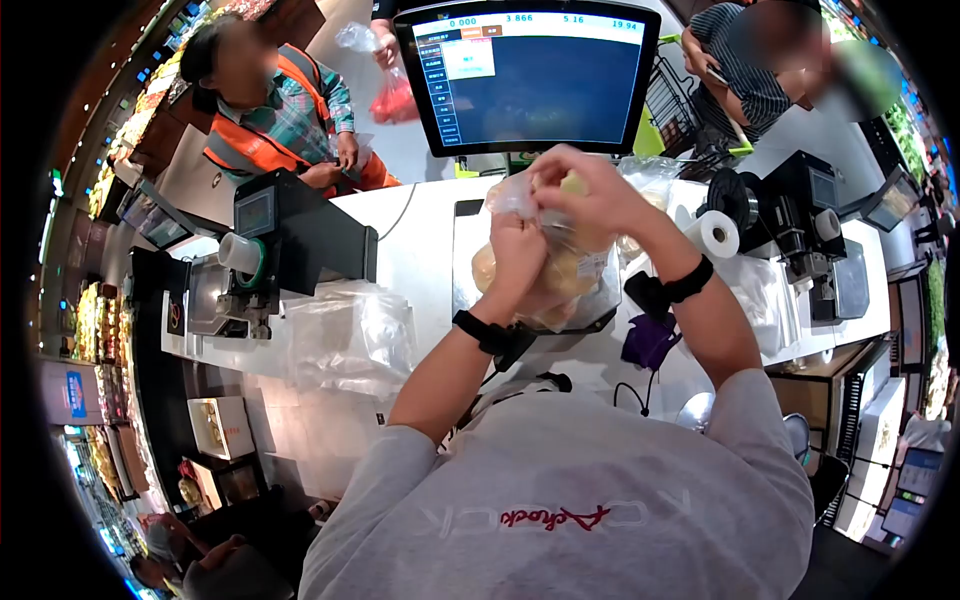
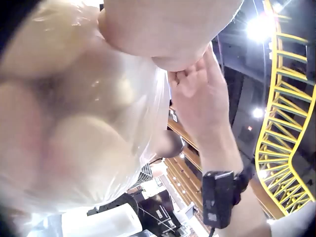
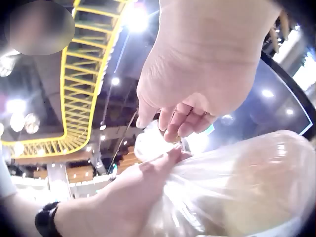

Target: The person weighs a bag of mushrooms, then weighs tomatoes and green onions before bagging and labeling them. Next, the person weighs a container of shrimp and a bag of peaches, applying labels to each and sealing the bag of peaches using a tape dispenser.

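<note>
A clear plastic bag (image 1: 560, 310) of large, round, pale yellow-brown produce (image 3: 261, 182) stands on the scale (image 1: 467, 285) at the counter's middle. A white printed label (image 1: 592, 264) sticks to its side. My left hand (image 1: 518, 255) grips the gathered neck of the bag, and loose plastic shows above the fist. Just over it is my right hand (image 1: 600, 205), its fingers curled at the bag's loose top end. In the right wrist view the right fingertips (image 3: 173, 134) overlap that plastic, close to the left thumb. The produce bulges through the film in the left wrist view.
A large screen (image 1: 530, 85) stands behind the scale. Flat clear bags (image 1: 350, 335) lie at left beside a black machine (image 1: 305, 230). At right are a white roll (image 1: 716, 235), a purple item (image 1: 650, 340) and another machine (image 1: 795, 215). People stand across the counter (image 1: 405, 230).
</note>
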Tool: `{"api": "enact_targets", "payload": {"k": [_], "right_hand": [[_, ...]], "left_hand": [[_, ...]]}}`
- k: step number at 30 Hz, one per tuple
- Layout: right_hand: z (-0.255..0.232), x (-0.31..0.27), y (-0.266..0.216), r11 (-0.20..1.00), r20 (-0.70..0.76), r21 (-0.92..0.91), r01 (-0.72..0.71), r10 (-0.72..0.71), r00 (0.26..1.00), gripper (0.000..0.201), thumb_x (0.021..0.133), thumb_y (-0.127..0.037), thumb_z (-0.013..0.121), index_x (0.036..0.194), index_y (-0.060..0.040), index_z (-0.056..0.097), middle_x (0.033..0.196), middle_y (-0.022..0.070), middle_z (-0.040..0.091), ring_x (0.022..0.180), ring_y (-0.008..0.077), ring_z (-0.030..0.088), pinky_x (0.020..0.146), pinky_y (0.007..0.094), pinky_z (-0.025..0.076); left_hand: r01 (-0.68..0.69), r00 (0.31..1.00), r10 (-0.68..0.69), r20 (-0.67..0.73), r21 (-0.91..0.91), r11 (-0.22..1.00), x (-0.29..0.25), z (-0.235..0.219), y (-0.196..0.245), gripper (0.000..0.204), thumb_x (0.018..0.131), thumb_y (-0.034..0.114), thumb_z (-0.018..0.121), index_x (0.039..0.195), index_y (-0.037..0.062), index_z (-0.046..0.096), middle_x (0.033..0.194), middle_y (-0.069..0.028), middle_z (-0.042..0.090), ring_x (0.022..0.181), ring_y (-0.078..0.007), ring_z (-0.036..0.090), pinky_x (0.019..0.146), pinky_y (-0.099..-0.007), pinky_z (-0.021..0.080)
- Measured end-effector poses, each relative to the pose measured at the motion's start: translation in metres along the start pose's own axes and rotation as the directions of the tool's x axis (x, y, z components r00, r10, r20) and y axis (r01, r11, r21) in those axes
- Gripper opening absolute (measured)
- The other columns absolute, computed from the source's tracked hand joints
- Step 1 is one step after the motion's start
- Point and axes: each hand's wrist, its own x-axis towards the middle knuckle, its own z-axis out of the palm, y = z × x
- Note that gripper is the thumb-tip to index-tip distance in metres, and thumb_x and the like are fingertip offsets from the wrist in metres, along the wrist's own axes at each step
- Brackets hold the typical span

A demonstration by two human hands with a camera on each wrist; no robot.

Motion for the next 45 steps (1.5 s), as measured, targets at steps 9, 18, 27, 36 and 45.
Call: {"api": "enact_targets", "payload": {"k": [9, 18, 27, 36, 45], "right_hand": [[-0.013, 0.013, 0.122, 0.919, 0.156, 0.312, -0.24, 0.2, 0.967, 0.038, 0.102, -0.029, 0.051, 0.13, -0.0049, 0.058, 0.125, 0.0063, 0.06, 0.116, 0.0154, 0.053, 0.101, 0.0289, 0.041], [-0.026, -0.004, 0.132, 0.954, 0.106, 0.218, -0.207, 0.188, 0.976, 0.029, 0.1, -0.025, 0.054, 0.111, -0.0014, 0.066, 0.104, 0.0062, 0.066, 0.099, 0.0159, 0.06, 0.089, 0.0298, 0.046], [0.021, -0.129, 0.079, 0.947, -0.447, -0.317, -0.061, -0.092, 0.89, 0.019, 0.088, -0.017, 0.065, 0.094, 0.0008, 0.063, 0.09, 0.0163, 0.06, 0.083, 0.0334, 0.059, 0.075, 0.0383, 0.047], [0.038, -0.129, 0.098, 0.97, -0.454, -0.233, -0.069, -0.046, 0.89, 0.029, 0.089, -0.015, 0.066, 0.112, 0.0014, 0.059, 0.11, 0.017, 0.061, 0.099, 0.03, 0.06, 0.087, 0.035, 0.048], [0.053, -0.115, 0.138, 0.72, -0.034, 0.577, -0.385, 0.492, 0.87, 0.04, 0.101, -0.034, 0.049, 0.12, -0.0007, 0.06, 0.109, 0.0135, 0.065, 0.101, 0.022, 0.062, 0.091, 0.0337, 0.047]], "left_hand": [[0.105, 0.995, -0.104, 0.007, -0.069, 0.992, 0.017, -0.001, 0.033, 0.056, 0.109, 0.033, 0.035, 0.087, -0.0023, 0.072, 0.102, -0.0109, 0.071, 0.105, -0.019, 0.059, 0.099, -0.0339, 0.042], [0.335, 0.941, -0.332, -0.06, 0.057, 0.94, 0.023, -0.001, 0.053, 0.05, 0.107, 0.039, 0.038, 0.09, 0.0007, 0.066, 0.086, -0.0067, 0.07, 0.09, -0.0152, 0.06, 0.089, -0.0309, 0.045], [0.29, 0.902, -0.384, 0.199, 0.383, 0.877, 0.018, 0.004, 0.066, 0.048, 0.106, 0.039, 0.039, 0.091, 0.002, 0.065, 0.086, -0.005, 0.069, 0.088, -0.0135, 0.055, 0.091, -0.0319, 0.041], [0.278, 0.912, -0.386, 0.14, 0.479, 0.832, -0.011, -0.009, 0.079, 0.046, 0.106, 0.038, 0.041, 0.092, 0.0007, 0.065, 0.085, -0.0037, 0.067, 0.082, -0.0118, 0.055, 0.08, -0.0307, 0.044], [0.153, 0.96, -0.248, 0.129, 0.498, 0.853, 0.011, 0.015, 0.07, 0.046, 0.105, 0.035, 0.042, 0.091, -0.0016, 0.066, 0.084, -0.0055, 0.066, 0.081, -0.0137, 0.057, 0.077, -0.0321, 0.044]]}}
